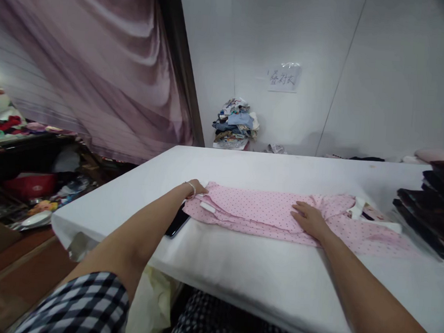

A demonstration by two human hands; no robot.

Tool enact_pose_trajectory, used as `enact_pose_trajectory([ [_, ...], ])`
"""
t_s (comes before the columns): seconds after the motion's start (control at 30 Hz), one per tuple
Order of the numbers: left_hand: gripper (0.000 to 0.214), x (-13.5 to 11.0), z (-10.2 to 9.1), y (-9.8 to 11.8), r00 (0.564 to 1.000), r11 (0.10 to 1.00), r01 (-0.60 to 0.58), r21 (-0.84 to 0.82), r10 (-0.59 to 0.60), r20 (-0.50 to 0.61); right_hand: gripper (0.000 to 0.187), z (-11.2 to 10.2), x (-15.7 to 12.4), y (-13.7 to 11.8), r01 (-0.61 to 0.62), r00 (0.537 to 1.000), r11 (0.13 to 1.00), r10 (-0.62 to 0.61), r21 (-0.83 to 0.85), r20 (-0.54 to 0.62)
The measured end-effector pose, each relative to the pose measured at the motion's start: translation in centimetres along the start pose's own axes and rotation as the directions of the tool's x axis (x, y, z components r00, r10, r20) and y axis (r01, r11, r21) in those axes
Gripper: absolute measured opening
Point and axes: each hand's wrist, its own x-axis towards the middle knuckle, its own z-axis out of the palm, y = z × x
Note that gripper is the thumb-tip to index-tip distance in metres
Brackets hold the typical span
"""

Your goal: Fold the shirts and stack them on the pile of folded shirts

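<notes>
A pink shirt (249, 206) with small dark dots lies lengthwise on the white table, folded over itself along its length. Its collar end is at the right, where a white inner band (358, 209) shows. My left hand (196, 188), with a bracelet at the wrist, is closed on the shirt's left end; its fingertips are partly hidden. Flat on the middle of the shirt rests my right hand (309, 219), fingers spread. A small white tag (207, 207) shows near the left end. Beside my left forearm lies a dark phone (177, 220), partly covered.
The white table (215, 257) has its near edge at my lap. Dark folded garments (432, 206) are stacked at the right. Behind the table stands a pile of clothes (235, 123) by the wall. A pink curtain (130, 69) hangs left, above a cluttered floor.
</notes>
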Motion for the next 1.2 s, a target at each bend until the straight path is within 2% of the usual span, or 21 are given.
enact_pose_trajectory([
  [0.1, 0.053, -0.1, -1.1, 2.3, 0.997, 1.0, 0.006, -0.021, -0.004, 0.078, 0.04, -0.3, -0.4, -0.1, -0.025, 0.999, 0.991, 0.03, 0.132, -0.039],
  [0.23, 0.052, -1.0, -1.4, 8.3, 0.977, 0.974, -0.148, -0.174, 0.171, 0.13, 0.04, -1.0, -0.8, -0.5, -0.082, 0.992, 0.96, 0.104, 0.269, -0.068],
  [0.3, 0.052, -2.0, -0.7, 11.9, 0.943, 0.926, -0.242, -0.29, 0.296, 0.155, 0.04, -1.3, -0.9, -0.5, -0.093, 0.989, 0.942, 0.124, 0.323, -0.078],
  [0.33, 0.055, -2.5, -0.2, 13.5, 0.912, 0.878, -0.295, -0.377, 0.376, 0.164, 0.04, -1.4, -0.9, -0.5, -0.097, 0.987, 0.934, 0.134, 0.344, -0.087],
  [0.4, 0.06, -3.3, 1.0, 15.8, 0.842, 0.747, -0.38, -0.546, 0.523, 0.13, 0.039, -1.6, -0.9, -0.2, -0.105, 0.98, 0.921, 0.16, 0.375, -0.119],
  [0.43, 0.062, -3.5, 1.6, 16.2, 0.827, 0.698, -0.405, -0.59, 0.556, 0.091, 0.04, -1.7, -0.9, -0.1, -0.112, 0.975, 0.914, 0.177, 0.389, -0.136],
  [0.47, 0.062, -3.5, 2.3, 16.3, 0.831, 0.68, -0.418, -0.603, 0.554, 0.05, 0.041, -1.8, -0.9, 0.1, -0.122, 0.968, 0.907, 0.198, 0.403, -0.152],
  [0.5, 0.06, -3.5, 3.0, 15.8, 0.852, 0.698, -0.417, -0.583, 0.522, 0.016, 0.041, -1.9, -0.9, 0.1, -0.125, 0.962, 0.9, 0.213, 0.417, -0.171],
  [0.57, 0.058, -3.0, 4.7, 13.8, 0.913, 0.796, -0.365, -0.484, 0.407, -0.02, 0.042, -2.4, -1.0, -0.2, -0.102, 0.952, 0.894, 0.216, 0.436, -0.218],
  [0.63, 0.062, -2.6, 6.6, 11.2, 0.949, 0.864, -0.298, -0.407, 0.314, -0.028, 0.044, -2.9, -1.2, -1.3, -0.035, 0.951, 0.904, 0.162, 0.427, -0.265],
  [0.7, 0.066, -2.5, 8.5, 8.9, 0.972, 0.91, -0.229, -0.346, 0.234, -0.027, 0.048, -3.2, -1.5, -3.0, 0.057, 0.961, 0.927, 0.049, 0.372, -0.271],
  [0.77, 0.069, -2.6, 10.1, 7.6, 0.985, 0.937, -0.168, -0.306, 0.172, -0.014, 0.052, -3.0, -1.9, -5.0, 0.144, 0.981, 0.951, -0.101, 0.273, -0.166],
  [0.83, 0.067, -2.8, 11.0, 7.6, 0.99, 0.951, -0.13, -0.282, 0.138, 0.009, 0.053, -2.4, -2.1, -6.8, 0.208, 0.975, 0.966, -0.217, 0.153, 0.043],
  [0.9, 0.06, -2.9, 10.9, 8.3, 0.99, 0.955, -0.128, -0.267, 0.14, 0.026, 0.052, -1.8, -2.3, -8.0, 0.248, 0.939, 0.967, -0.253, 0.049, 0.232],
  [0.97, 0.053, -2.6, 10.0, 8.8, 0.985, 0.953, -0.16, -0.259, 0.17, 0.019, 0.048, -1.4, -2.4, -8.3, 0.269, 0.922, 0.963, -0.26, 0.009, 0.287],
  [1.07, 0.056, -1.1, 7.7, 7.5, 0.974, 0.942, -0.228, -0.246, 0.222, -0.052, 0.044, -1.8, -2.3, -7.5, 0.293, 0.941, 0.956, -0.292, 0.018, 0.171],
  [1.13, 0.059, 0.7, 6.6, 5.1, 0.961, 0.951, -0.258, -0.173, 0.233, -0.148, 0.041, -2.1, -2.2, -6.8, 0.277, 0.958, 0.961, -0.274, -0.017, 0.083],
  [1.17, 0.058, 1.6, 6.3, 3.6, 0.957, 0.963, -0.246, -0.108, 0.223, -0.185, 0.04, -2.3, -2.0, -6.4, 0.255, 0.965, 0.966, -0.252, -0.042, 0.07],
  [1.2, 0.056, 2.5, 6.2, 2.1, 0.965, 0.978, -0.204, -0.051, 0.192, -0.177, 0.039, -2.3, -1.9, -6.1, 0.226, 0.972, 0.972, -0.221, -0.064, 0.082],
])
